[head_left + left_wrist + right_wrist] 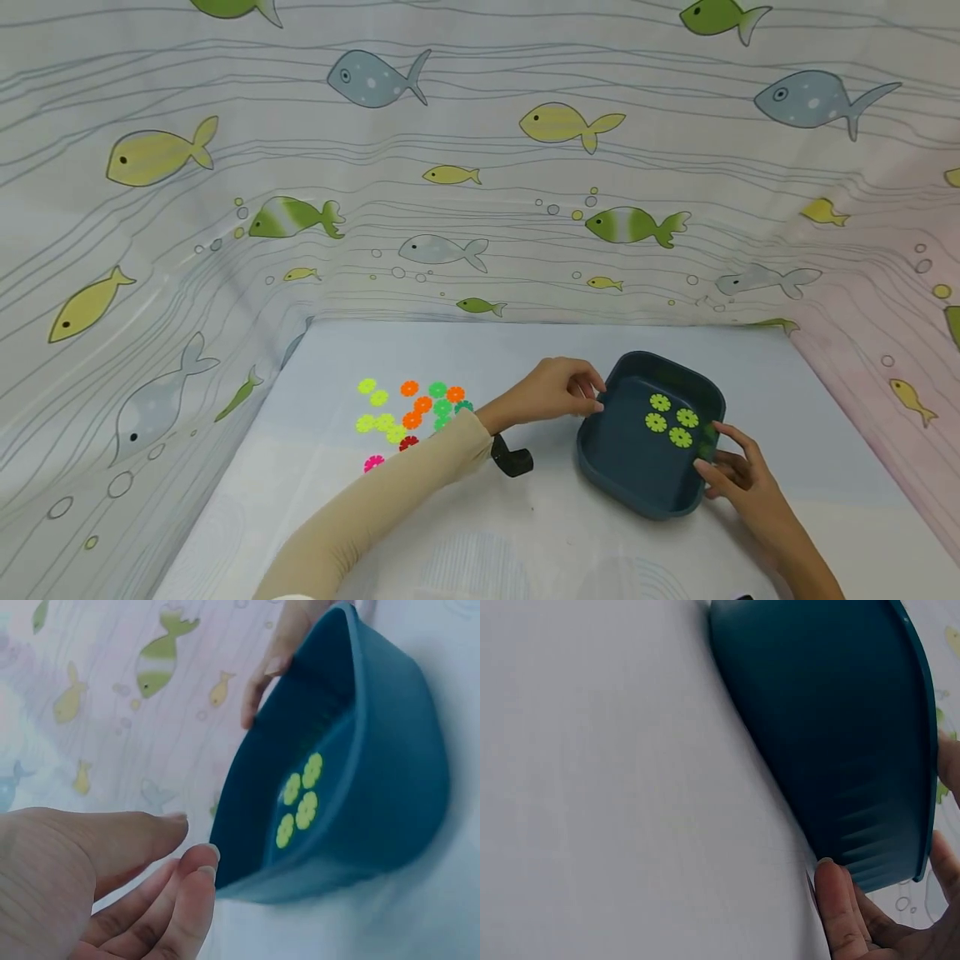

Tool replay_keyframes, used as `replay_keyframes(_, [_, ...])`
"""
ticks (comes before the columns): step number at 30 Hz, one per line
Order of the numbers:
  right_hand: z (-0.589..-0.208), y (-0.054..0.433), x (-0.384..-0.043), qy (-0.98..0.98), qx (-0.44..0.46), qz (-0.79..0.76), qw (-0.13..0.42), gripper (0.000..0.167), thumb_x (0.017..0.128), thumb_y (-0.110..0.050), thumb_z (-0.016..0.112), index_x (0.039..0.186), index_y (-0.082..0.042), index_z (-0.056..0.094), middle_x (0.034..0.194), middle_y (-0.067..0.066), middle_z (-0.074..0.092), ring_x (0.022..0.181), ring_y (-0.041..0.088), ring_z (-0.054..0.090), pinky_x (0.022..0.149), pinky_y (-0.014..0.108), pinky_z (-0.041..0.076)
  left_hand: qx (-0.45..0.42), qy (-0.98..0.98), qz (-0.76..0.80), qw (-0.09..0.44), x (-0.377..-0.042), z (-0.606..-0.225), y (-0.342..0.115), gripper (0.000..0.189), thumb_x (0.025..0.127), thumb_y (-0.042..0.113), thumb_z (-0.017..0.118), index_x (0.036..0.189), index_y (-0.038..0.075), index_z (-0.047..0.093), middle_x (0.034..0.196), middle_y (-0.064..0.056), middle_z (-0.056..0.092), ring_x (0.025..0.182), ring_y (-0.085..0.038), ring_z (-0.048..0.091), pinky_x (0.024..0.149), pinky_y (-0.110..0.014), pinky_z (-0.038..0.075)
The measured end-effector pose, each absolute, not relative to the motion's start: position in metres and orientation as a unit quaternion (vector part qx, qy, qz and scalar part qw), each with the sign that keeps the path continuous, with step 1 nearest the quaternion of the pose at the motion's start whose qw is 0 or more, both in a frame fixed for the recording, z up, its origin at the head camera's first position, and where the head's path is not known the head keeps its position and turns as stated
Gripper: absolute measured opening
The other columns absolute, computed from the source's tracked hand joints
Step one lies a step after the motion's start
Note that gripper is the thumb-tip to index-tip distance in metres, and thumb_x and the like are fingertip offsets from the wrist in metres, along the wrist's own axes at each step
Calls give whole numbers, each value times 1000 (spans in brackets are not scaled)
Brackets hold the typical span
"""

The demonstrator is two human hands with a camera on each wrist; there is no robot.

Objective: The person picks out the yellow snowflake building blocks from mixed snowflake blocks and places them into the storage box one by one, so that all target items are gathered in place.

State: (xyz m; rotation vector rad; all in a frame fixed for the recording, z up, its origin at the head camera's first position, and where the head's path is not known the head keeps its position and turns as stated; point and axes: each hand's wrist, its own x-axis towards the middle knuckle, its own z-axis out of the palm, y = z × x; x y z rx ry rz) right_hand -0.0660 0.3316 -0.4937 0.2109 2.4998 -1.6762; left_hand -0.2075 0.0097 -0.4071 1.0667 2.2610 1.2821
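A dark blue basin (628, 446) is located at the right part of the white counter (551, 525), open side up, between the two hands. Four yellow-green slotted discs (656, 422) lie flat on its floor, toward the right wall.

Right hand (742, 473): grips the right wall of the basin, thumb and index finger at the rim, the other fingers bent against the outside.

Left hand (553, 390): positioned at the left rim. Its fingers are loosely bent, with a gap between thumb and fingertips and nothing pinched. Contact with the rim cannot be determined. A black device (513, 459) is at the left wrist.

Loose discs lie left of the basin, well apart from it: yellow (367, 386), orange (409, 389), green (438, 389), red (408, 442) and pink (373, 462). The left sleeve (397, 479) passes in front of this group.
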Motion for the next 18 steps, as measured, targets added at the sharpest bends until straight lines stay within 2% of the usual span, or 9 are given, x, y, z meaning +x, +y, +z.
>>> replay_keyframes(3, [-494, 332, -66, 823, 67, -561, 61, 78, 105, -37, 61, 163, -39, 9, 149, 32, 37, 91, 24, 67, 79, 29, 55, 370, 793, 454, 165, -207, -407, -2, 27, 93, 15, 78, 118, 6, 70, 92, 5, 70, 78, -17, 73, 68, -26, 58])
replay_keyframes(7, [-494, 333, -66, 818, 64, -568, 60, 77, 105, -36, 61, 162, -40, 10, 149, 32, 36, 91, 23, 66, 78, 29, 56, 362, 790, 465, 167, -206, -410, -17, 23, 93, 17, 78, 115, 13, 70, 93, 4, 70, 81, -27, 73, 69, -28, 59])
replay_keyframes(18, [-494, 332, -65, 819, 63, -567, 62, 76, 105, -36, 60, 162, -39, 10, 148, 32, 37, 91, 23, 66, 78, 28, 56, 323, 795, 484, 172, -197, -423, -55, 23, 93, 27, 80, 113, 22, 70, 95, 3, 69, 83, -33, 71, 72, -35, 60])
